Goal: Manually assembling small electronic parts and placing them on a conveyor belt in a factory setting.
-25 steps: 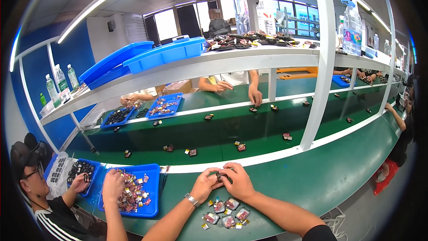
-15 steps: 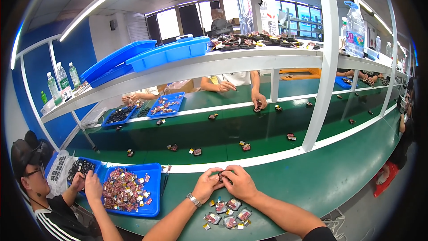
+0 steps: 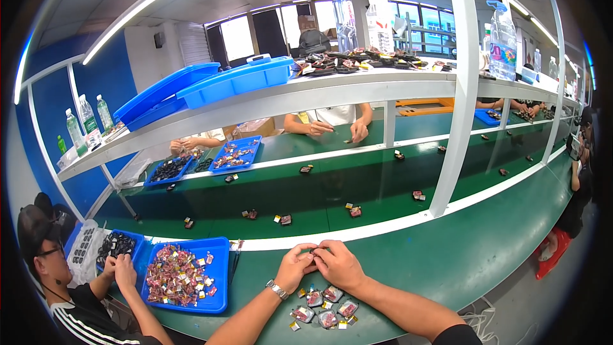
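Observation:
My left hand (image 3: 296,269), with a metal-banded wristwatch (image 3: 277,289) on the wrist, and my right hand (image 3: 339,267) meet above the green bench. Pinched between their fingertips is a small dark electronic part (image 3: 313,253), mostly covered by the fingers, so its exact kind does not show. Just below my hands, between my forearms, lies a group of small dark-framed assemblies (image 3: 327,319) with clear, reddish and yellow-white pieces on them.
To the left stands a blue tray (image 3: 221,281) full of small reddish parts, with tweezers (image 3: 235,260) beside it. A co-worker (image 3: 83,306) sits there. Beyond a white rail, small assemblies (image 3: 355,211) lie along a green belt. A white post (image 3: 454,102) rises at right.
My hands stay together on the small part, with slight finger movement. Across the belt, a person's hand has lifted back from an assembly. The left co-worker's hands have come lower and closer together.

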